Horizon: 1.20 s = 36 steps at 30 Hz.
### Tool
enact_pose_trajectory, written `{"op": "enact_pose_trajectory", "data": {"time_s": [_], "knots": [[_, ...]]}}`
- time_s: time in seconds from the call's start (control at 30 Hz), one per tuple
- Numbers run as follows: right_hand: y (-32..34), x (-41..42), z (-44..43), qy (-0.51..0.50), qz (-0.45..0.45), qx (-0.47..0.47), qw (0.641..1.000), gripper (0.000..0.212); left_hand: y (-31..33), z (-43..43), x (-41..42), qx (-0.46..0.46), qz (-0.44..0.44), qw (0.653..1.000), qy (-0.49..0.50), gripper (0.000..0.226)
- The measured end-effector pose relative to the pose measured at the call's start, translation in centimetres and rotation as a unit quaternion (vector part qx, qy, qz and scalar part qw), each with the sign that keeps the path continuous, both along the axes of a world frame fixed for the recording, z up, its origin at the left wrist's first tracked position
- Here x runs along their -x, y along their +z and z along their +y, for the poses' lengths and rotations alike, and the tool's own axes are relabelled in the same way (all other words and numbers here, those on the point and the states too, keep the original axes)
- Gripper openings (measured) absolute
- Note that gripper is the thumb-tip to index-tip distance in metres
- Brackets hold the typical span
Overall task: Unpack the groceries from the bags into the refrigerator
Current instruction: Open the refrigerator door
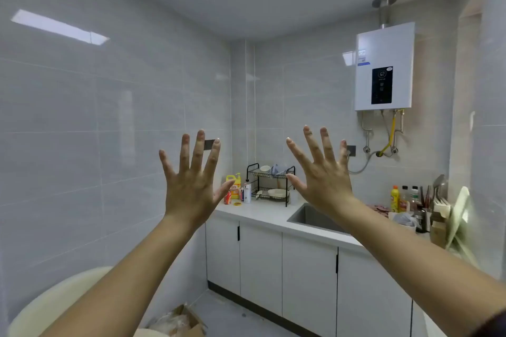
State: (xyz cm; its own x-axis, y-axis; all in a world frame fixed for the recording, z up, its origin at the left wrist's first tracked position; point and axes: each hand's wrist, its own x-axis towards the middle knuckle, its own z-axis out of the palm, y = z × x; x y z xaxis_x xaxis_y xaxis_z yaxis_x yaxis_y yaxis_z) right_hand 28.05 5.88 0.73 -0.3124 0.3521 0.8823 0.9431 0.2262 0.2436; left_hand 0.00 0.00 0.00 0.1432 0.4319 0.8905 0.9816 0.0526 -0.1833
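Hands: left hand, right hand, both raised, fingers spread, holding nothing.
Bags, refrigerator: neither in view.
Counter: rack and bottles at far left corner; sink midway.
Progress, as I judge it: unpacking not begun, all left to do.
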Motion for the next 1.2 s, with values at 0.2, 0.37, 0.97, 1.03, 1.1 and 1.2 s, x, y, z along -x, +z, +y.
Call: {"op": "enact_pose_trajectory", "data": {"time_s": [0.2,0.37,0.97,1.03,1.1,1.2], "knots": [[-0.5,0.5,0.6,0.002,-0.007,0.006,1.0,0.081,-0.4,0.0,0.4,0.007,0.009,1.0,0.022,0.087],[-0.8,1.9,1.2,0.026,-0.004,0.027,0.999,0.075,-0.7,-0.8,1.9,0.02,0.009,0.999,0.041,0.085],[-1.6,18.1,0.4,0.223,-0.019,0.061,0.973,0.078,-1.5,-11.2,13.4,0.074,0.022,0.969,0.235,0.084],[-1.8,20.2,-0.3,0.246,-0.021,0.061,0.967,0.077,-1.8,-12.7,14.5,0.08,0.022,0.963,0.257,0.084],[-2.1,22.4,-1.1,0.27,-0.026,0.058,0.961,0.076,-2.2,-14.5,15.6,0.085,0.024,0.956,0.279,0.082],[-2.5,25.6,-2.5,0.307,-0.034,0.057,0.949,0.077,-2.9,-17.2,17.2,0.092,0.021,0.945,0.312,0.081]]}}
